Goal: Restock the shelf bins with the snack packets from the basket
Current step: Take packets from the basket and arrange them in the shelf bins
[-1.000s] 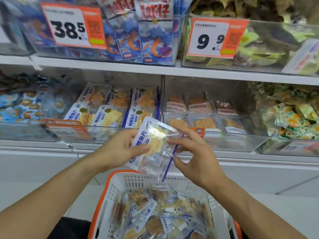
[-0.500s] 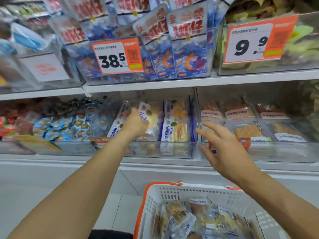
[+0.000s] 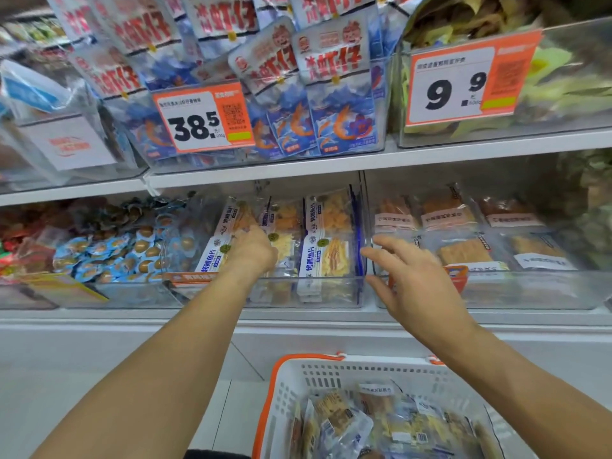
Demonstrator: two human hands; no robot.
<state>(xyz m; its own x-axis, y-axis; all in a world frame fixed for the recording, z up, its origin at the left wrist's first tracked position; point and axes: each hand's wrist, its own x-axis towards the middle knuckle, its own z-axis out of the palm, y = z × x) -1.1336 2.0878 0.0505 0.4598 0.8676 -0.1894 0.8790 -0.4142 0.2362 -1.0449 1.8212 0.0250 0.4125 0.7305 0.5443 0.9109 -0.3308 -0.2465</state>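
A clear shelf bin on the lower shelf holds rows of blue-and-white fish-slice packets. My left hand reaches into this bin, fingers curled on a snack packet among the rows; the fingertips are hidden. My right hand hovers with spread fingers and holds nothing, in front of the wall between this bin and the one to its right. Below, a white basket with an orange rim holds several more snack packets.
The neighbouring right bin holds packets of brown pieces. A bin of blue egg packets is on the left. The shelf above carries shrimp packets with a 38.5 tag, and a 9.9 tag on a green-packet bin.
My left hand carried the packet from above the basket up into the middle bin. My right hand let go of it and now hovers spread before the bins. The view tilted up.
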